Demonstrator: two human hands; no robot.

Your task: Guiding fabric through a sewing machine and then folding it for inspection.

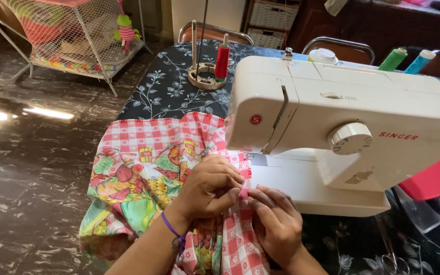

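Note:
A white sewing machine point(352, 122) stands on a table under a dark floral cloth point(169, 86). A red-and-white checked fabric with colourful fruit print point(138, 173) lies in front of the machine's needle end and hangs off the near edge. My left hand point(210, 186) presses and pinches the fabric's folded edge just below the needle area. My right hand point(276, 221) lies beside it, fingertips pinching the same fold. The two hands touch at the fingertips. The needle itself is hidden behind my left hand.
A spool stand point(207, 76) with a red thread cone point(222, 60) sits behind the fabric. Green point(393, 59) and blue point(419, 61) thread cones stand behind the machine. A red container point(434, 178) lies at right. Chairs stand at the far side, a wire rack point(72, 35) on the dark floor at left.

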